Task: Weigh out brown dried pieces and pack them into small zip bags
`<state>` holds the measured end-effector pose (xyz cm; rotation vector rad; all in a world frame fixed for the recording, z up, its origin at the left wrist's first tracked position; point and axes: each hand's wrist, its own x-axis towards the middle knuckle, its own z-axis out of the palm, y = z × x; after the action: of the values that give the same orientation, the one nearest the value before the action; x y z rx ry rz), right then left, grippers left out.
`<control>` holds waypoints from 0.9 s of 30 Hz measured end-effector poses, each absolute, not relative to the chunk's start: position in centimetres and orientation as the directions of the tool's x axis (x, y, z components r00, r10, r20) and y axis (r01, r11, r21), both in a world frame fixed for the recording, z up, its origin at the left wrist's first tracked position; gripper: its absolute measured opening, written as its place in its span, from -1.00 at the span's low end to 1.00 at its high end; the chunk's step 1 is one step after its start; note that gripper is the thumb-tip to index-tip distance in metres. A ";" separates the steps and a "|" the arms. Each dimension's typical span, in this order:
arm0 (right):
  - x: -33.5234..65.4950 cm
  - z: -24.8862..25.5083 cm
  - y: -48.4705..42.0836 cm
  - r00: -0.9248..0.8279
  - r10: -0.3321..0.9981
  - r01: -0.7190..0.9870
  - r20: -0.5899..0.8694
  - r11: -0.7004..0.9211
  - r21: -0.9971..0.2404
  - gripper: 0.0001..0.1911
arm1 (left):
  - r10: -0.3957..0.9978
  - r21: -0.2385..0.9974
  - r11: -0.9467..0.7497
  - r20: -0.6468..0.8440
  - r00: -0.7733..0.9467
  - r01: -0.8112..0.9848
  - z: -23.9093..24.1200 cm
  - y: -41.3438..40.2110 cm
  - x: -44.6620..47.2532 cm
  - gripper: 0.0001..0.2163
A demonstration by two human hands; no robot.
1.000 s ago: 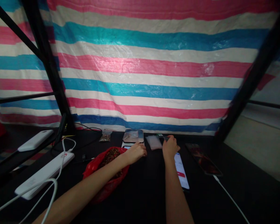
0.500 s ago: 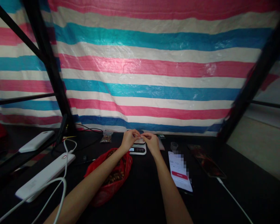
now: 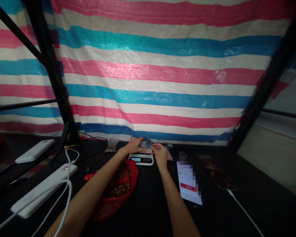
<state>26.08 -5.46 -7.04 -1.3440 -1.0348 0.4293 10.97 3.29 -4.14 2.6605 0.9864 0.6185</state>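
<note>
A white kitchen scale (image 3: 151, 161) with a lit display stands on the black table near the striped sheet. My left hand (image 3: 132, 147) is over the left part of its plate, thumb and fingers around a small clear plastic piece (image 3: 143, 144); its exact kind is unclear. My right hand (image 3: 160, 155) is at the plate's right edge, thumb and fingertips pinched together; what they hold, if anything, is too small to name. Under my left forearm lies an open red plastic bag (image 3: 130, 194) full of small brown pieces (image 3: 120, 186).
A small clear bag of brown bits (image 3: 111, 146) lies left of the scale. To the right are a clear cup (image 3: 183, 156), a lit phone (image 3: 188, 184) and a dark phone (image 3: 217, 172). White power strips (image 3: 45, 189) and cables lie left; black posts flank the table.
My hands, fingertips together over the scale before, have moved apart. The left has shifted left and spread around the clear piece; the right has lowered slightly. The view has tilted a little.
</note>
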 end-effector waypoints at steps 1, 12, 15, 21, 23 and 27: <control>25.9 -7.0 -5.6 0.524 0.766 0.323 0.374 0.228 -0.919 -0.73 | 0.636 0.384 -0.762 0.289 0.716 0.522 -4.3 3.5 11.1 -0.39; 24.4 -5.8 -6.6 0.479 0.773 0.580 0.417 0.078 -0.811 -0.67 | 0.547 0.613 -0.767 0.473 0.691 0.188 -4.0 1.6 11.7 -0.57; 24.6 -5.5 -6.6 0.422 0.814 0.485 0.401 0.171 -0.858 -0.61 | 0.555 0.593 -0.774 0.469 0.687 0.221 -4.1 2.2 11.3 -0.56; 24.8 -6.2 -5.2 0.559 0.738 0.250 0.378 0.284 -0.926 -0.59 | 0.643 0.539 -0.758 0.521 0.561 0.368 -4.5 2.5 10.5 -0.10; 24.7 -6.5 -4.7 0.558 0.756 0.136 0.342 0.323 -0.937 -0.60 | 0.662 0.575 -0.743 0.553 0.506 0.342 -4.1 1.9 9.8 -0.11; 24.2 -6.7 -4.4 0.480 0.817 0.018 0.319 0.354 -0.935 -0.61 | 0.654 0.593 -0.753 0.629 0.421 0.284 -3.3 -0.5 9.0 -0.15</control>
<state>24.17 -4.40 -6.69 -1.0949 -0.9430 0.6296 9.02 -0.54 -3.31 2.2834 0.8001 1.2715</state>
